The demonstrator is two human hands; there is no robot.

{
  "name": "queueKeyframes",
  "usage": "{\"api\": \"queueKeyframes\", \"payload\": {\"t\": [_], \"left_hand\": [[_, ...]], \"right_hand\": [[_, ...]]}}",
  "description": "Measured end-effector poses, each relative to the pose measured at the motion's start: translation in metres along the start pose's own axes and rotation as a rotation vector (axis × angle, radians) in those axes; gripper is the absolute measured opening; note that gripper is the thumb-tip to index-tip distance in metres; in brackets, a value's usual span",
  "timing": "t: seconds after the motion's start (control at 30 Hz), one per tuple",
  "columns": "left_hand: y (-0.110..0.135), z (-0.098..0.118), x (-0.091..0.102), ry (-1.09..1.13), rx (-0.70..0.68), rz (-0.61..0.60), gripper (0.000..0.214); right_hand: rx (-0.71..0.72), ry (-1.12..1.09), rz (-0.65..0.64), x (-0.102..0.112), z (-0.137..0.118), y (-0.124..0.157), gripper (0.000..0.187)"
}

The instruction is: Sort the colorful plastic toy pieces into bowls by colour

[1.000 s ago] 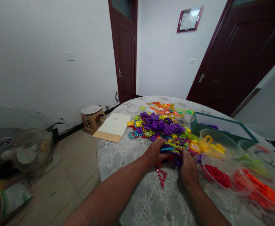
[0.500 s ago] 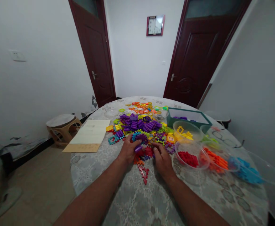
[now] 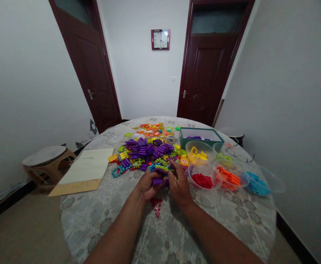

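Observation:
My left hand point(image 3: 147, 186) is closed around a cluster of toothed plastic building pieces point(image 3: 159, 167), blue and yellow-green on top with purple beneath. The thumb and fingers of my right hand point(image 3: 180, 184) are bent together at the cluster's right side; what lies between them is hidden. Just beyond both hands spreads a heap of mixed pieces, with a mound of purple pieces point(image 3: 142, 148) on top. A red pointed piece point(image 3: 156, 208) lies on the table below my hands, partly covered by them.
Clear tubs on the right hold red pieces point(image 3: 202, 181), yellow pieces point(image 3: 198, 154), orange pieces point(image 3: 228, 176) and blue pieces point(image 3: 257, 183). Behind them stands a green-edged box point(image 3: 201, 142). Paper point(image 3: 87, 165) lies at the left edge, glasses point(image 3: 244, 157) at the right.
The camera view has turned right, and things appear further left. My right hand has come in from the red pieces to the cluster in my left hand.

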State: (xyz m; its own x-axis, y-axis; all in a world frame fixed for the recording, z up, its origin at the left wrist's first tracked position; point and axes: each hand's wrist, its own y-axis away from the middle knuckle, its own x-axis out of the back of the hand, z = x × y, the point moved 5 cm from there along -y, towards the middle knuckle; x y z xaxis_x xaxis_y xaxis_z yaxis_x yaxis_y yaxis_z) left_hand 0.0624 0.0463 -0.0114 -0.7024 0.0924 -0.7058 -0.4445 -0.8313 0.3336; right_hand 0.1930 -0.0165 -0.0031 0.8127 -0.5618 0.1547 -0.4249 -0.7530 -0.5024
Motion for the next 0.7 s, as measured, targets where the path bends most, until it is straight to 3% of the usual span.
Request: {"api": "queueKeyframes", "payload": {"t": [0.5, 0.7], "left_hand": [[-0.01, 0.013, 0.022, 0.006, -0.04, -0.04, 0.041], [-0.016, 0.013, 0.025, 0.031, -0.053, -0.043, 0.045]], "right_hand": [[-0.054, -0.004, 0.056, 0.005, 0.001, 0.002, 0.025], [-0.113, -0.064, 0.097, 0.015, -0.006, 0.002, 0.029]]}}
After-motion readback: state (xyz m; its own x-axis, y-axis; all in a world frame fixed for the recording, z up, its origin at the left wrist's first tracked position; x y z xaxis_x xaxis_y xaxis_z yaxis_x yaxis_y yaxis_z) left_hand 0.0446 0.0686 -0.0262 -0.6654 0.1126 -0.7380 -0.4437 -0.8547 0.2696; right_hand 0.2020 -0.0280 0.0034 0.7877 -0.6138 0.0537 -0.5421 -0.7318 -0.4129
